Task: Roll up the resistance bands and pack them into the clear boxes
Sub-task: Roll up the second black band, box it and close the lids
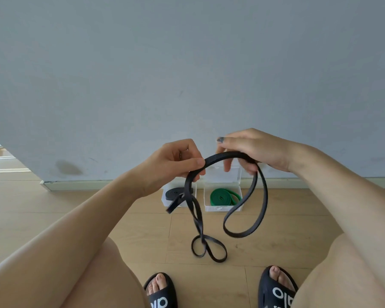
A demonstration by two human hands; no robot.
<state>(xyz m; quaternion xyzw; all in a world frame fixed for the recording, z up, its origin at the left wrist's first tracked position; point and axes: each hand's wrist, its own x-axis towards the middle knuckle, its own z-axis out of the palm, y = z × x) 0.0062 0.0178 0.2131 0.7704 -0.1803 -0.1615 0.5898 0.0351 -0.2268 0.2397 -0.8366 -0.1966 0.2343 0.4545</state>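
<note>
A long black resistance band (pixel 260 205) hangs between both hands, arching from one to the other. My left hand (pixel 173 163) pinches it near one end; twisted loops dangle below it toward the floor. My right hand (pixel 253 147) grips the band's other side, from which a wide loop hangs. Behind the band, two clear boxes stand on the floor by the wall. The left box (pixel 165 200) holds a rolled black band (pixel 175 193). The right box (pixel 209 207), lid raised, holds a rolled green band (pixel 222 196).
A grey wall (pixel 187 74) rises right behind the boxes, with a baseboard along the wooden floor (pixel 276 241). My knees fill the lower corners, and my feet in black slides (pixel 276 290) rest at the bottom edge.
</note>
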